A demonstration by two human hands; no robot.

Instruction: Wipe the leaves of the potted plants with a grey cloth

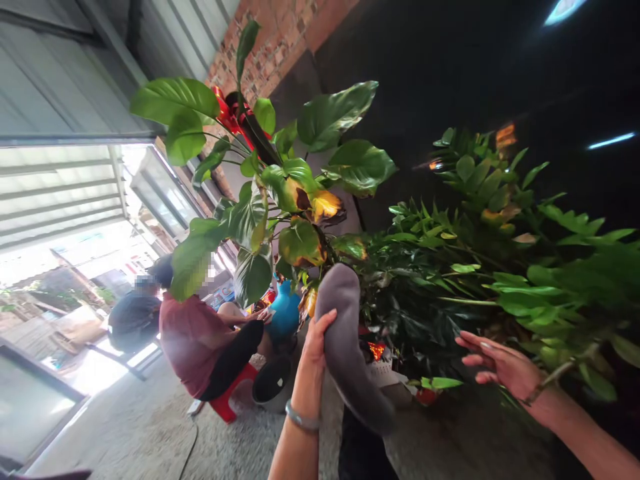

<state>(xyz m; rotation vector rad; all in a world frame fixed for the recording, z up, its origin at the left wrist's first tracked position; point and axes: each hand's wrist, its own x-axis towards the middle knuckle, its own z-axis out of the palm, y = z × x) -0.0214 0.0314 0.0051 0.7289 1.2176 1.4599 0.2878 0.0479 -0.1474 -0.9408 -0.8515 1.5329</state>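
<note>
My left hand (pixel 316 343) is raised in front of me and closed around a grey cloth (pixel 345 340) that hangs down past my wrist, which bears a silver bangle (pixel 301 418). The cloth's top sits just below the yellowing leaves (pixel 305 243) of a tall large-leaved potted plant (pixel 260 193). My right hand (pixel 495 363) is open, fingers stretched out to the left, holding nothing, beside the lower fronds of a bushy dark green plant (pixel 500 267).
Two people sit at the left, one in a maroon shirt (pixel 187 337) on a red stool (pixel 231 397). A blue pot (pixel 284 310) and a grey pot (pixel 273 387) stand on the speckled floor. A brick wall rises behind the plants; a bright street opening is at far left.
</note>
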